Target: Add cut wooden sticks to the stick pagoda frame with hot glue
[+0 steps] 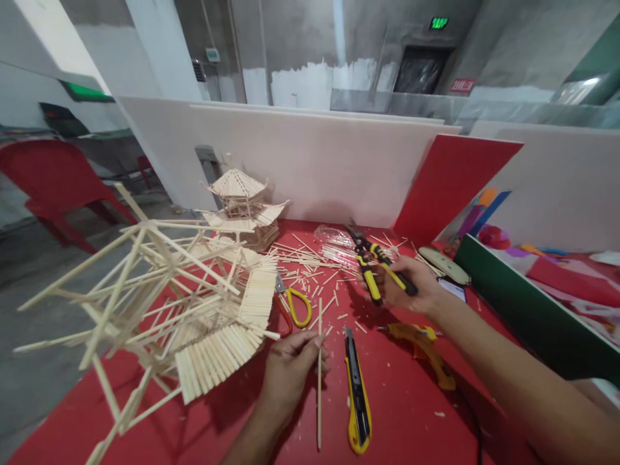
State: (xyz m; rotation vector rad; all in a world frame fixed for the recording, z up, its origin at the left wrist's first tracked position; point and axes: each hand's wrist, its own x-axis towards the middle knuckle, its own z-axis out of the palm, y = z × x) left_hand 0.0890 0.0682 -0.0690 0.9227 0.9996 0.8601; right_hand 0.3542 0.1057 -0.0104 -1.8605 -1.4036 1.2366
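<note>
Your left hand (289,368) was pinched shut on a long thin wooden stick (319,381), thumb & fingertips gripping near its upper end, stick running roughly straight toward you across the red bench (411,413), lower end near the bench edge. Your right hand (411,284) was closed round the yellow/black handles of a pair of cutters (375,261), blades pointing away from you & up-left, held above the bench, well apart from the stick. Just right of the stick lay a yellow utility knife (357,394), blade end pointing away from you, approx parallel to the stick. Right of that, under your right forearm, a yellow glue gun (426,349) lay on the bench. Left of the cutters, yellow-handled scissors (293,303) lay flat, touching the edge of the big stick-built model (194,303), which was tipped on its side w/ its slatted roof panel facing you & bare frame sticks jutting left. Behind it a smaller finished pagoda model (242,206) stood upright against the white partition (314,161). Loose cut stick bits (310,265) were scattered betw. the two models & your right hand, w/ a clear plastic bag (334,240) behind them. A red board (450,187) leaned at the back right.
</note>
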